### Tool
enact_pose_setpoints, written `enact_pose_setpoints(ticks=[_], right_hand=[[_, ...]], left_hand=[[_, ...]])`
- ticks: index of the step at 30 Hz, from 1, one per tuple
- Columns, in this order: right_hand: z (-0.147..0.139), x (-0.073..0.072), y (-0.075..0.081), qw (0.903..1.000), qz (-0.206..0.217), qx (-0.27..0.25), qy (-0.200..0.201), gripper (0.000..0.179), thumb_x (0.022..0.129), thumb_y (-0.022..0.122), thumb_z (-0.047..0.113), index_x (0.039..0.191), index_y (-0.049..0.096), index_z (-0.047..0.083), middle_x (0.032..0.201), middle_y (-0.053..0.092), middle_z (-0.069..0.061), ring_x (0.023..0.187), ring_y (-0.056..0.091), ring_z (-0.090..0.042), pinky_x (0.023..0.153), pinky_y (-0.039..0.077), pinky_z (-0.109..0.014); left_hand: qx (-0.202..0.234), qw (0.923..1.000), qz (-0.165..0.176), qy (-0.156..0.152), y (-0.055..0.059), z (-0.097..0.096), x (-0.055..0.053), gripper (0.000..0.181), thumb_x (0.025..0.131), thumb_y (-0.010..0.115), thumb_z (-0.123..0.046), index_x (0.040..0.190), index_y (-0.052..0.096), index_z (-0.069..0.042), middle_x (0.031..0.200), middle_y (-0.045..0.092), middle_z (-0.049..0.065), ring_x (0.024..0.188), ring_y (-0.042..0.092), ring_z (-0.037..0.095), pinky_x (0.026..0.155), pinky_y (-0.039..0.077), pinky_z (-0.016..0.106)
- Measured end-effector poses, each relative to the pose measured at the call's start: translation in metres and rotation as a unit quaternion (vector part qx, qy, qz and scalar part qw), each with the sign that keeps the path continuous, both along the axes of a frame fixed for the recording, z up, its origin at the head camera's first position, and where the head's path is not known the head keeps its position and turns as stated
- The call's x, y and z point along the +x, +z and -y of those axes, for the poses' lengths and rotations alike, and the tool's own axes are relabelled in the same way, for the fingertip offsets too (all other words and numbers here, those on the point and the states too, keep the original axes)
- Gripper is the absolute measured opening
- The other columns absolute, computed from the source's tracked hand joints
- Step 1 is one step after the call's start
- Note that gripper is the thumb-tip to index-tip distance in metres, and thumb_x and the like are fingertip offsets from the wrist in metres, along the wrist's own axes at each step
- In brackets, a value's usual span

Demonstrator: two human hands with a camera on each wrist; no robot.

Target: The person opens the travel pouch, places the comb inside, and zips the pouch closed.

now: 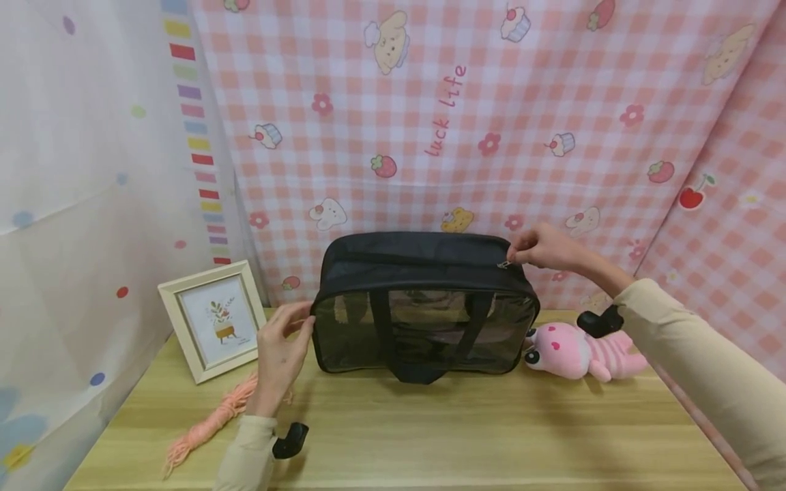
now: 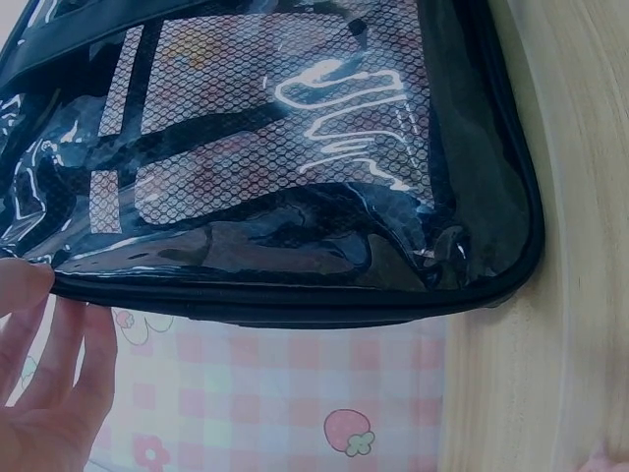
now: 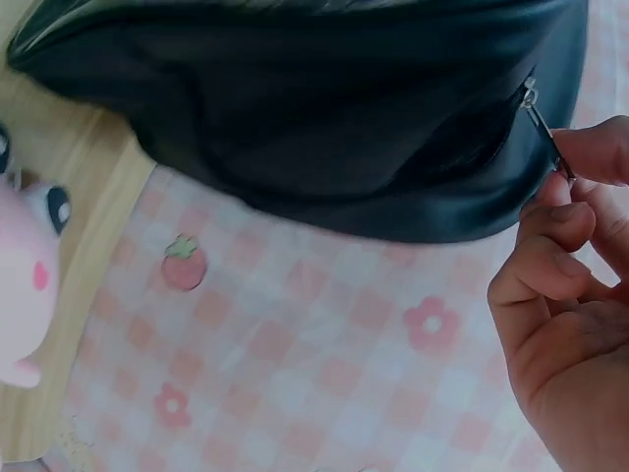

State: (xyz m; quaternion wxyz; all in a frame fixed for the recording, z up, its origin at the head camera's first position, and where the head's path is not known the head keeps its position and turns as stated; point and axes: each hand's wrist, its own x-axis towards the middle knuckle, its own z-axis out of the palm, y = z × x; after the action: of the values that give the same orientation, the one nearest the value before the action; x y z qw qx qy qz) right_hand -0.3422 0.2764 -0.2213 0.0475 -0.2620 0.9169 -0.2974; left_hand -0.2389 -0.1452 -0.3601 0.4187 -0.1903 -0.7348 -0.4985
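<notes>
A black bag with a see-through front stands upright on the table, its carry strap hanging down in front. At the bag's top right end, my right hand pinches the metal zipper pull between thumb and fingertips. My left hand grips the bag's left side edge, thumb at the front piping and fingers behind it, as the left wrist view shows. Mesh shows through the clear panel.
On the wooden table, a cream picture frame leans at the left. A bundle of peach cord lies beside the left forearm. A pink striped plush toy lies right of the bag. Behind hangs a pink checked curtain.
</notes>
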Motion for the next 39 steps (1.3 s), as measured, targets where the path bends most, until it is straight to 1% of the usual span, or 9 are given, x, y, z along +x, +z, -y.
enact_pose_setpoints(ticks=[4, 8, 12, 15, 19, 25, 31, 34, 39], right_hand=[[-0.014, 0.003, -0.004, 0.9990, 0.001, 0.027, -0.035, 0.017, 0.093, 0.060, 0.012, 0.096, 0.070, -0.001, 0.065, 0.050, -0.002, 0.051, 0.040, -0.012, 0.045, 0.036, -0.024], [-0.025, 0.003, -0.008, 0.9986, 0.002, 0.022, -0.048, 0.017, 0.094, 0.060, 0.013, 0.095, 0.069, -0.001, 0.079, 0.062, -0.004, 0.059, 0.049, -0.014, 0.048, 0.047, -0.026], [-0.032, 0.003, -0.011, 0.9986, 0.006, 0.014, -0.050, 0.017, 0.093, 0.059, 0.012, 0.095, 0.070, -0.001, 0.090, 0.068, -0.009, 0.064, 0.056, -0.016, 0.055, 0.055, -0.030], [-0.035, 0.003, -0.013, 0.9986, 0.013, 0.009, -0.050, 0.017, 0.093, 0.059, 0.012, 0.095, 0.070, -0.001, 0.076, 0.063, -0.007, 0.058, 0.051, -0.015, 0.053, 0.051, -0.028], [-0.038, 0.002, -0.018, 0.9987, 0.023, -0.002, -0.045, 0.017, 0.094, 0.058, 0.010, 0.096, 0.069, -0.002, 0.065, 0.054, -0.005, 0.052, 0.044, -0.012, 0.049, 0.043, -0.024], [-0.047, 0.004, -0.026, 0.9984, 0.020, -0.002, -0.052, 0.017, 0.094, 0.057, 0.009, 0.096, 0.069, -0.003, 0.071, 0.057, -0.006, 0.052, 0.043, -0.012, 0.046, 0.040, -0.024], [-0.061, 0.006, -0.040, 0.9968, 0.023, 0.013, -0.075, 0.020, 0.095, 0.059, 0.017, 0.099, 0.070, 0.000, 0.082, 0.063, -0.004, 0.057, 0.045, -0.013, 0.048, 0.041, -0.025], [-0.066, 0.006, -0.050, 0.9965, 0.033, -0.003, -0.077, 0.019, 0.095, 0.059, 0.016, 0.098, 0.069, -0.001, 0.083, 0.063, -0.005, 0.057, 0.044, -0.013, 0.047, 0.040, -0.024], [-0.073, 0.006, -0.076, 0.9924, 0.058, -0.066, -0.086, 0.018, 0.095, 0.057, 0.009, 0.100, 0.065, -0.007, 0.085, 0.060, -0.010, 0.056, 0.044, -0.013, 0.047, 0.043, -0.025]], left_hand=[[0.000, 1.0000, 0.001, -0.001, 0.000, 0.000, 0.000, 0.022, 0.078, 0.066, 0.019, 0.099, 0.067, 0.009, 0.091, 0.065, 0.019, 0.081, 0.063, 0.030, 0.071, 0.057, 0.024], [0.003, 1.0000, -0.001, -0.002, -0.003, 0.002, -0.003, 0.023, 0.078, 0.066, 0.019, 0.098, 0.067, 0.009, 0.091, 0.065, 0.019, 0.082, 0.063, 0.027, 0.071, 0.057, 0.024], [0.009, 0.9999, 0.004, -0.008, -0.018, 0.008, -0.015, 0.023, 0.080, 0.067, 0.014, 0.101, 0.068, 0.003, 0.094, 0.066, 0.014, 0.084, 0.063, 0.021, 0.073, 0.056, 0.021], [0.008, 0.9999, 0.007, -0.006, -0.016, 0.007, -0.012, 0.023, 0.081, 0.067, 0.013, 0.101, 0.069, 0.003, 0.094, 0.066, 0.013, 0.084, 0.063, 0.022, 0.072, 0.056, 0.021], [0.003, 1.0000, 0.002, 0.001, -0.003, 0.002, -0.002, 0.022, 0.079, 0.066, 0.018, 0.099, 0.067, 0.008, 0.091, 0.065, 0.018, 0.082, 0.063, 0.028, 0.071, 0.057, 0.024], [0.006, 1.0000, 0.001, -0.003, -0.001, 0.000, -0.002, 0.022, 0.079, 0.066, 0.018, 0.098, 0.067, 0.008, 0.091, 0.065, 0.018, 0.082, 0.063, 0.028, 0.071, 0.058, 0.026], [0.005, 1.0000, 0.006, -0.002, 0.000, 0.000, -0.002, 0.021, 0.079, 0.066, 0.018, 0.098, 0.067, 0.009, 0.092, 0.065, 0.019, 0.081, 0.063, 0.029, 0.072, 0.057, 0.024], [0.007, 1.0000, 0.004, -0.003, -0.007, 0.003, -0.008, 0.022, 0.078, 0.066, 0.018, 0.098, 0.067, 0.008, 0.092, 0.065, 0.018, 0.081, 0.063, 0.028, 0.071, 0.057, 0.023], [0.013, 0.9999, 0.007, -0.006, -0.025, 0.010, -0.021, 0.024, 0.079, 0.068, 0.015, 0.100, 0.069, 0.004, 0.093, 0.066, 0.014, 0.083, 0.063, 0.023, 0.072, 0.056, 0.020]])
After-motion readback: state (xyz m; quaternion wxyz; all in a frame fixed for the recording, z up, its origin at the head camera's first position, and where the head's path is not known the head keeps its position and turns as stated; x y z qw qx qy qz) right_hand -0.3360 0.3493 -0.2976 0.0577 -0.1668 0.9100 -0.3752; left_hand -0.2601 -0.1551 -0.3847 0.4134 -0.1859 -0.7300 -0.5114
